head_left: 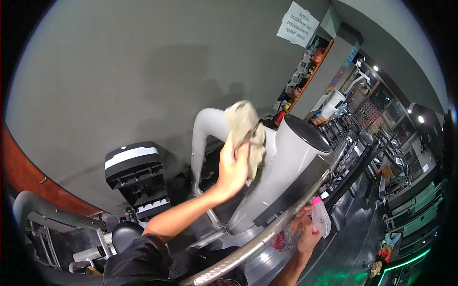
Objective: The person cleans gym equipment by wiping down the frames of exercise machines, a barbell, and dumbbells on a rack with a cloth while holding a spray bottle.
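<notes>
Our left grip [233, 168] clamped the cloth [244, 125], at eleven o'clock from the spray bottle [321, 221] clasped in our right grip [307, 240]. Loose folds might have snagged the grey frame [286, 162]; a careless turn might have knocked the bottle against the rail [249, 250].

The dark floor [350, 244] carries a grey exercise machine [291, 159].

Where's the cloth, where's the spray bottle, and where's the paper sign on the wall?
Cloth [242, 121]: head view, on its bunched upper part.
Spray bottle [321, 220]: head view, on its whitish spray top.
Paper sign [298, 25]: head view, on the middle of the sheet.
</notes>
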`<state>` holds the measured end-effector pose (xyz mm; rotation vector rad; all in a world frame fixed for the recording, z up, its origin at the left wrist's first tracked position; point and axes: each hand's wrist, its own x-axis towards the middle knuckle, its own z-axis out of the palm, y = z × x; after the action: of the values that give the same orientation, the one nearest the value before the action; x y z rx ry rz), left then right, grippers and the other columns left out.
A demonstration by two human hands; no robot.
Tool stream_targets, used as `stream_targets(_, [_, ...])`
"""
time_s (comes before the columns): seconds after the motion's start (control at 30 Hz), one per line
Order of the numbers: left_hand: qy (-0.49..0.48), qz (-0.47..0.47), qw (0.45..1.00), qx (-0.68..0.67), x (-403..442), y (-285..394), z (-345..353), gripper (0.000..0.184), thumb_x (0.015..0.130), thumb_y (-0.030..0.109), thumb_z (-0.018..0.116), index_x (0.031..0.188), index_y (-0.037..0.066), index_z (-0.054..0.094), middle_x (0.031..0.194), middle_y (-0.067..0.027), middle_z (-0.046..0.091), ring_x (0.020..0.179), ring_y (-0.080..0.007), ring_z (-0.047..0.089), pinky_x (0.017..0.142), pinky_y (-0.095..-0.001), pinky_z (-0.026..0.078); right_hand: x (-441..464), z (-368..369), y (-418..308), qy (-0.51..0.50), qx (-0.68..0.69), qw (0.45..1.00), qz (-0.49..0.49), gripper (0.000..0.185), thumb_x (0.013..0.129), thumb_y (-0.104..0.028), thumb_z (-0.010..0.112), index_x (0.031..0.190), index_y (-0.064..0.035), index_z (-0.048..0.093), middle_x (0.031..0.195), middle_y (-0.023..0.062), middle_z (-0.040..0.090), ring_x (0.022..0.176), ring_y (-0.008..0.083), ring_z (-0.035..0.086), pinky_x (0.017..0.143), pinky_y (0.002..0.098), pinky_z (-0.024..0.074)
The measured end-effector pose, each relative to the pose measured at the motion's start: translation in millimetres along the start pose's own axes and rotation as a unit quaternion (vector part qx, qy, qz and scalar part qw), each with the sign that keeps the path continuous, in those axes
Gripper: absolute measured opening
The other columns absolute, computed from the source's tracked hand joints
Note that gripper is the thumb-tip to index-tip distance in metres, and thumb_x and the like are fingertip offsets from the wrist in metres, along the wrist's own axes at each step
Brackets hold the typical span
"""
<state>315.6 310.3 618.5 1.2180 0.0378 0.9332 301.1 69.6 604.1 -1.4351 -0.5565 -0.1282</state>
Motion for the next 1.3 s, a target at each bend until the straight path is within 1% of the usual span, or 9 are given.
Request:
stream_targets(0.13, [-0.130,0.206,0.898,0.367,65,-9,14,0.033,0.086,0.004,0.051,0.119,-0.002,0.052,0.105,-0.0235,0.059,0.100,-0.0396,0.055,0.097,-0.0444,0.038,-2,-1,1,0.049,0.021,0.998,-0.015,0.020,0.090,-0.008,0.055,0.107,0.0010,0.052,0.083,0.0119,0.057,0.049,0.0146,0.053,0.043,0.0265,0.0411])
stream_targets(0.27, [-0.235,0.206,0.894,0.321,74,-27,11,0.029,0.086,0.002,0.052,0.115,0.000,0.054,0.105,-0.0208,0.059,0.103,-0.0371,0.054,0.097,-0.0440,0.037,-1,4,-1,0.074,-0.011,0.997,-0.021,0.020,0.088,-0.010,0.051,0.105,0.0013,0.050,0.083,0.0105,0.054,0.044,0.0121,0.047,0.043,0.0269,0.0416])
stream_targets(0.37, [-0.214,0.345,0.850,0.335,72,-33,-5,0.032,0.088,0.002,0.049,0.119,0.001,0.052,0.099,-0.0187,0.061,0.094,-0.0321,0.056,0.091,-0.0402,0.040,-5,1,1,0.087,-0.016,0.996,-0.011,0.021,0.087,-0.010,0.051,0.105,0.0011,0.050,0.083,0.0106,0.054,0.044,0.0122,0.047,0.044,0.0260,0.0412])
stream_targets(0.5, [-0.232,0.039,0.931,0.281,68,3,0,0.033,0.089,-0.001,0.043,0.121,0.003,0.050,0.099,-0.0178,0.058,0.088,-0.0241,0.056,0.079,-0.0289,0.043,-7,-11,3,0.068,0.009,0.997,-0.018,0.023,0.089,-0.009,0.055,0.109,0.0025,0.051,0.085,0.0122,0.055,0.050,0.0146,0.053,0.047,0.0276,0.0435])
stream_targets(0.6, [-0.239,0.145,0.948,0.152,65,24,22,0.035,0.088,-0.001,0.044,0.122,0.003,0.049,0.103,-0.0189,0.057,0.092,-0.0283,0.058,0.082,-0.0324,0.044,-4,-7,-2,0.077,-0.004,0.997,-0.024,0.024,0.089,-0.009,0.055,0.110,0.0026,0.051,0.085,0.0124,0.054,0.050,0.0144,0.053,0.049,0.0280,0.0443])
stream_targets(0.67, [-0.255,0.283,0.871,0.309,59,49,33,0.041,0.079,-0.003,0.047,0.119,0.002,0.050,0.114,-0.0201,0.055,0.105,-0.0395,0.055,0.090,-0.0432,0.046,-4,0,-4,0.100,-0.018,0.995,-0.026,0.023,0.088,-0.011,0.052,0.107,0.0021,0.050,0.083,0.0109,0.054,0.045,0.0127,0.048,0.044,0.0253,0.0409])
stream_targets(0.87, [-0.357,0.242,0.779,0.455,58,86,54,0.047,0.072,-0.004,0.050,0.118,0.004,0.053,0.109,-0.0171,0.058,0.105,-0.0357,0.055,0.086,-0.0458,0.047,-7,-1,3,0.082,-0.012,0.996,-0.034,0.022,0.089,-0.008,0.051,0.107,0.0035,0.050,0.084,0.0125,0.054,0.046,0.0134,0.049,0.045,0.0266,0.0427])
stream_targets(0.97, [-0.357,0.424,0.745,0.371,37,78,70,0.045,0.068,-0.004,0.056,0.112,0.006,0.057,0.102,-0.0143,0.059,0.100,-0.0323,0.057,0.081,-0.0439,0.049,-7,0,2,0.086,-0.004,0.996,-0.038,0.021,0.089,-0.007,0.050,0.107,0.0042,0.049,0.084,0.0129,0.054,0.047,0.0132,0.049,0.046,0.0274,0.0440])
stream_targets(1.3, [-0.309,0.253,0.758,0.515,78,79,37,0.038,0.074,-0.007,0.050,0.109,0.002,0.059,0.109,-0.0189,0.060,0.094,-0.0396,0.062,0.077,-0.0473,0.051,-24,-16,4,0.099,-0.035,0.992,-0.065,0.022,0.088,-0.004,0.048,0.108,0.0046,0.050,0.084,0.0132,0.054,0.047,0.0133,0.049,0.047,0.0277,0.0452])
